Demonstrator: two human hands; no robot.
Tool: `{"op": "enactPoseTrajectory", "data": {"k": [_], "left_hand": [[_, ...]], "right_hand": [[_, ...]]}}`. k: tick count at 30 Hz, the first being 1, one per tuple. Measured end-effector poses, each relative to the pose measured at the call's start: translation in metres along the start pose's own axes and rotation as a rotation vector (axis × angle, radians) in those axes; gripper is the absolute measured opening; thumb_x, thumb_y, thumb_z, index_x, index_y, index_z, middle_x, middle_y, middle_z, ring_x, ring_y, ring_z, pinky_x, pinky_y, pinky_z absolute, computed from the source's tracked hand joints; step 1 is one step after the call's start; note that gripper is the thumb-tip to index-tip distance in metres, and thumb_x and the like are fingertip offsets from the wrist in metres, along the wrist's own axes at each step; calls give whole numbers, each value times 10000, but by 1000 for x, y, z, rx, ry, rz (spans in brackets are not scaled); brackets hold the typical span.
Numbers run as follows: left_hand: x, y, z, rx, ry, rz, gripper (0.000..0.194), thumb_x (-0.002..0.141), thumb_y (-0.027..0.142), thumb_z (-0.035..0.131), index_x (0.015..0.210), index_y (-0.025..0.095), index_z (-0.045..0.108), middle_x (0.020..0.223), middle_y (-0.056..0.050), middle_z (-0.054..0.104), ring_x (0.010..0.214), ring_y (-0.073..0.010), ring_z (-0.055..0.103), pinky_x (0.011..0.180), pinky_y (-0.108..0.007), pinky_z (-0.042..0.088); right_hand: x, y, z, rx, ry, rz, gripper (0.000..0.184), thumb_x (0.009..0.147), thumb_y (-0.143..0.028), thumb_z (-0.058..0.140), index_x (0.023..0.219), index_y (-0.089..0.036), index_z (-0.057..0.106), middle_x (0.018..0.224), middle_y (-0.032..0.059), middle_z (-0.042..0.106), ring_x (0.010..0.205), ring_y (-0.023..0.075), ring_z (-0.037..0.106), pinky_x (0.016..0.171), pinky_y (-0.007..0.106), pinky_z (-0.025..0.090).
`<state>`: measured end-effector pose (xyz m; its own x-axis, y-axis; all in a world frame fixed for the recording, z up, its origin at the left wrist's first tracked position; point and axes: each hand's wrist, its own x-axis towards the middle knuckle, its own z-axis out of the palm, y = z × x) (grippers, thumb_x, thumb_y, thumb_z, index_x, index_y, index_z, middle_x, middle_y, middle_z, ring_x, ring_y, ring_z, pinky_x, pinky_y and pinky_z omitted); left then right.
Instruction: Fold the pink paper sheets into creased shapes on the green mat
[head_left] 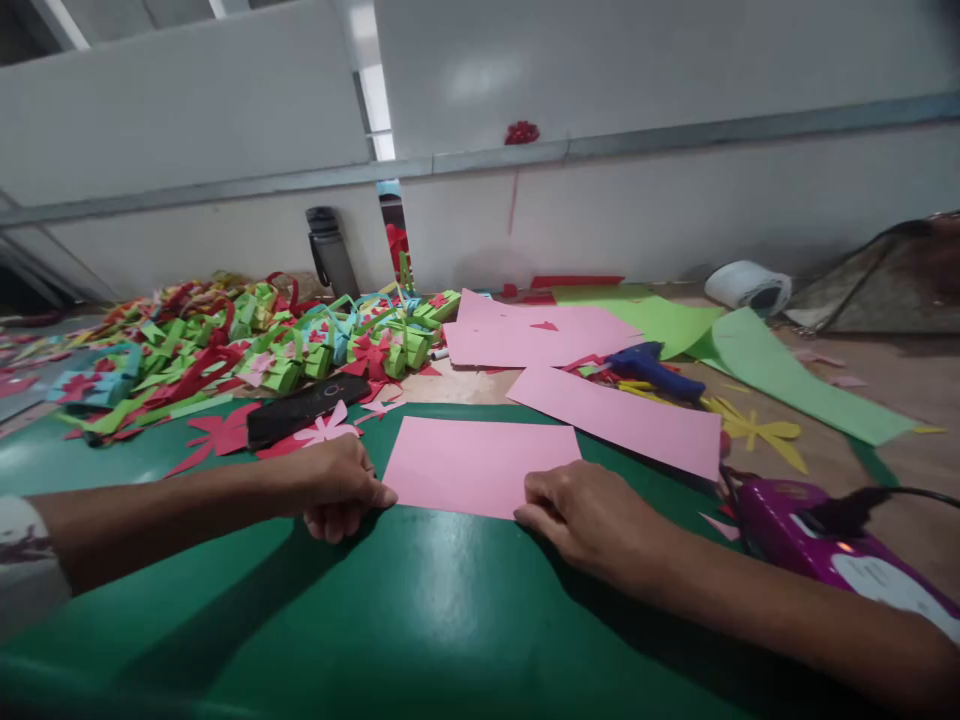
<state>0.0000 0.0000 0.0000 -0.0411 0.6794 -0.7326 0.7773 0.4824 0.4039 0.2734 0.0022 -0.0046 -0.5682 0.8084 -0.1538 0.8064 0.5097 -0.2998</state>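
Note:
A rectangular sheet of pink paper (480, 460) lies before me on the green table surface (450, 620). My left hand (341, 490) pinches its near left corner between thumb and curled fingers. At the near right corner, my right hand (574, 510) grips the sheet the same way. The paper looks flat, with its far edge on the table. Just beyond my left hand are a pink paper flower (326, 428) and a black phone (307, 408). Another pink strip (619, 415) sits beyond my right hand.
Finished-looking green paper baskets (292, 360) pile up at the back left. A grey bottle (330, 250) stands by the wall. On the right are a blue glue gun (654, 370), a purple power strip (832, 540) with a cable, green paper (810, 380) and a white roll (746, 287).

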Motion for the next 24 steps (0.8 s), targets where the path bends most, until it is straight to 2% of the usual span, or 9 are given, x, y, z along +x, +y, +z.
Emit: {"op": "enactPoseTrajectory", "data": {"k": [8,12,15,17,19,20,22,24], "left_hand": [[-5,-15,-5,-13,32,-5,393,651,518,636,538,194,445,466,-8,583,360,-128,522,368,-224,400],[-12,-10,-2,117,82,87,319,758,429,511,555,202,418,501,-27,586,402,-154,528,409,-248,381],[-21,5,16,268,214,313,281,821,364,462,596,196,453,586,-21,567,553,-172,545,516,-265,349],[-24,14,35,371,274,468,236,850,340,458,668,198,508,661,-28,576,634,-195,544,550,-283,312],[-20,20,54,607,305,801,151,859,219,430,770,208,552,745,-28,605,628,-188,538,543,-281,286],[-16,21,62,695,303,908,175,878,170,405,814,217,561,782,-28,609,620,-182,531,532,-279,271],[-4,20,73,780,367,1048,170,873,143,423,842,231,565,763,-20,589,556,-172,497,497,-277,223],[7,17,78,754,420,1123,145,877,155,450,841,235,565,746,-14,572,538,-168,500,482,-275,225]], "right_hand": [[1,4,3,63,6,-17,345,852,-244,531,561,-189,353,535,-13,447,507,107,339,522,282,189],[0,3,1,132,12,-44,311,836,-215,545,564,-185,397,538,-20,464,510,104,359,524,269,220],[-2,7,-6,211,24,-49,226,827,-168,530,604,-182,499,566,-26,530,530,101,438,532,233,286],[-1,14,-15,249,98,-2,162,844,-152,485,721,-184,586,662,-15,607,598,111,514,570,218,337],[1,25,-26,254,222,77,177,862,-154,439,851,-175,615,798,16,648,713,136,558,637,230,368],[4,31,-32,248,277,115,188,864,-157,423,870,-168,611,823,28,643,746,148,556,655,242,369],[9,42,-39,230,332,178,192,849,-151,407,821,-161,597,772,30,609,727,161,531,640,259,352],[15,51,-42,218,317,216,185,816,-142,419,699,-171,560,664,10,551,648,156,491,592,268,317]]}}
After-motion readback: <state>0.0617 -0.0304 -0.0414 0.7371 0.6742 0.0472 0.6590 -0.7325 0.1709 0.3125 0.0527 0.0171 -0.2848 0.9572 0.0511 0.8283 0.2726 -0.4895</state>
